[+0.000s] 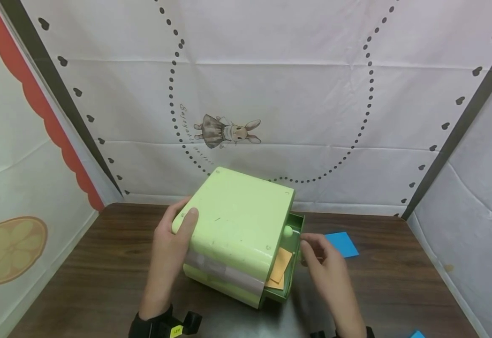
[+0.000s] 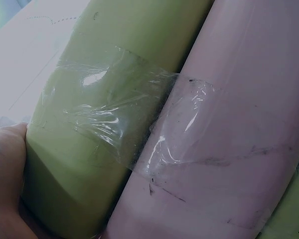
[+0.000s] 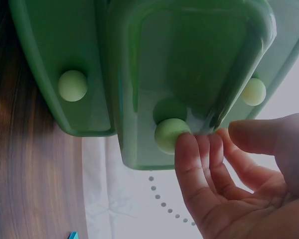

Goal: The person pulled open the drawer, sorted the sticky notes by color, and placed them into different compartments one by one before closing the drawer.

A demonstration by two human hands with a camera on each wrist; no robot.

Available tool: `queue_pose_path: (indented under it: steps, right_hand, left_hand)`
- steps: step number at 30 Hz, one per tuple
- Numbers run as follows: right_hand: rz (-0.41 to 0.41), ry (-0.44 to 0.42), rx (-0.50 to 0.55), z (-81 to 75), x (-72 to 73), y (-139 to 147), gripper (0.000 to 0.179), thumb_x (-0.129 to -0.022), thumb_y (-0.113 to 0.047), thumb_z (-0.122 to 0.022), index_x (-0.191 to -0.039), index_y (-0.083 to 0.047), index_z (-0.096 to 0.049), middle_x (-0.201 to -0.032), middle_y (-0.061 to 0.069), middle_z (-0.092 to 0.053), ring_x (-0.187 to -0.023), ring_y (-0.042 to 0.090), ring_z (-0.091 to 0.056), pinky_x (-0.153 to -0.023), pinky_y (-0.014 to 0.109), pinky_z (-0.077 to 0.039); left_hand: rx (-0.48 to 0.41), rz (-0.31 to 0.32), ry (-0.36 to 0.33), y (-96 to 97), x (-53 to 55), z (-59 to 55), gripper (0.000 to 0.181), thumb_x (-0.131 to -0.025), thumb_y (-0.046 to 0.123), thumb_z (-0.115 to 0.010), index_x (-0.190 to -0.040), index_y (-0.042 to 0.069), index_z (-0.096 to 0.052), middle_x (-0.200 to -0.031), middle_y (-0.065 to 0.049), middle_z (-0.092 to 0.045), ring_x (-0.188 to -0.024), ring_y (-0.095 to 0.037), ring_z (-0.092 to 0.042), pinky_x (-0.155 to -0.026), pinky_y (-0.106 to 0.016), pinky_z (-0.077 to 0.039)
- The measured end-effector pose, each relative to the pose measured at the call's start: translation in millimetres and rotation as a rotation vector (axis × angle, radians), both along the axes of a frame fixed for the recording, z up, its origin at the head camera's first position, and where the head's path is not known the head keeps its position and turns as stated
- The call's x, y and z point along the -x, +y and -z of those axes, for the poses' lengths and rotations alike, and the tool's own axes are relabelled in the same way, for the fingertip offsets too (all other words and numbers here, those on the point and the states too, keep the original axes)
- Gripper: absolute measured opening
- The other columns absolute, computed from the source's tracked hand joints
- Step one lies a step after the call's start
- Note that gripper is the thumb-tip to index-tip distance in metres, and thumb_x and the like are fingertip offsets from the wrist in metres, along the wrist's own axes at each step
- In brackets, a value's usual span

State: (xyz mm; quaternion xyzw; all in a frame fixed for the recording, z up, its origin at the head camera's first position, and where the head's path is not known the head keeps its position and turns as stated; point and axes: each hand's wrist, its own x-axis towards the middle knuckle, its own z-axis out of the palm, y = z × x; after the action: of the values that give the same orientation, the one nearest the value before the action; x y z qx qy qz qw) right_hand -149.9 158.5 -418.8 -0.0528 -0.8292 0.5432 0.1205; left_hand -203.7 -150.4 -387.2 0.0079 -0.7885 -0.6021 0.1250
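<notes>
A light green drawer box (image 1: 237, 216), with clear tape across the side seen in the left wrist view, stands at an angle on the table. My left hand (image 1: 174, 249) grips its left side, thumb lying on the top edge. The middle drawer (image 3: 189, 59) sticks out to the right, and orange paper slips (image 1: 280, 265) lie in it. Beside its front is my right hand (image 1: 326, 267). In the right wrist view, a fingertip touches the pale green round knob (image 3: 170, 135) of this drawer, while the thumb stays apart from it.
A blue paper square (image 1: 343, 244) lies behind the right hand. Another blue piece (image 1: 417, 334) shows at the bottom edge. The dark wooden table (image 1: 115, 263) is bordered by printed white cloth walls (image 1: 279, 108) at the back and sides.
</notes>
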Motion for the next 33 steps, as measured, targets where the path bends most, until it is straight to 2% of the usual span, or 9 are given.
queue_pose_path:
  steps: [5, 8, 13, 19, 27, 33]
  right_hand:
    - [0.009, -0.039, -0.026, 2.7, 1.5, 9, 0.023, -0.107, -0.017, -0.069, -0.126, -0.005, -0.072, -0.118, 0.01, -0.072, -0.099, 0.023, -0.071, -0.084, 0.038, -0.06]
    - [-0.015, -0.079, -0.038, 4.7, 0.6, 14, 0.025, -0.106, -0.017, -0.07, -0.124, 0.0, -0.073, -0.117, 0.011, -0.073, -0.096, 0.024, -0.073, -0.084, 0.042, -0.06]
    - [-0.058, -0.125, 0.049, 5.7, 0.3, 17, 0.022, -0.105, -0.011, -0.071, -0.12, 0.005, -0.073, -0.112, 0.013, -0.073, -0.09, 0.026, -0.075, -0.079, 0.037, -0.062]
    - [-0.031, -0.171, 0.085, 2.0, 1.3, 16, 0.015, -0.101, -0.006, -0.074, -0.113, 0.003, -0.075, -0.107, 0.012, -0.074, -0.091, 0.025, -0.076, -0.079, 0.033, -0.062]
    - [-0.027, -0.129, 0.071, 5.2, 2.9, 14, 0.013, -0.1, -0.005, -0.075, -0.109, 0.005, -0.076, -0.102, 0.01, -0.076, -0.088, 0.025, -0.076, -0.078, 0.035, -0.062]
    - [-0.014, -0.061, 0.005, 11.5, 4.9, -1, 0.01, -0.1, -0.008, -0.076, -0.106, -0.001, -0.078, -0.1, 0.007, -0.076, -0.087, 0.023, -0.075, -0.079, 0.039, -0.061]
  left_hand:
    - [-0.002, 0.003, 0.008, 0.6, 0.5, 0.6, 0.051, -0.105, 0.054, -0.062, -0.149, 0.028, -0.06, -0.146, 0.001, -0.057, -0.109, -0.02, -0.057, -0.089, -0.034, -0.049]
    - [-0.005, 0.002, 0.011, 1.0, 0.6, 0.8, 0.051, -0.105, 0.053, -0.062, -0.149, 0.027, -0.061, -0.146, 0.001, -0.057, -0.108, -0.02, -0.057, -0.088, -0.033, -0.049]
    - [-0.005, 0.0, 0.016, 1.6, 0.7, 1.0, 0.051, -0.106, 0.053, -0.062, -0.149, 0.027, -0.06, -0.146, 0.001, -0.057, -0.109, -0.02, -0.057, -0.087, -0.032, -0.049]
    - [-0.006, -0.007, 0.022, 2.0, 0.3, 0.6, 0.05, -0.106, 0.052, -0.062, -0.148, 0.028, -0.061, -0.145, 0.001, -0.058, -0.107, -0.02, -0.058, -0.086, -0.032, -0.049]
    - [-0.012, -0.019, 0.036, 3.3, -1.2, 0.6, 0.049, -0.105, 0.054, -0.062, -0.147, 0.028, -0.063, -0.141, 0.001, -0.059, -0.103, -0.022, -0.059, -0.082, -0.031, -0.051]
    - [-0.014, -0.022, 0.053, 4.2, -2.7, 1.4, 0.048, -0.106, 0.054, -0.062, -0.146, 0.028, -0.063, -0.14, 0.001, -0.06, -0.104, -0.022, -0.06, -0.082, -0.03, -0.052]
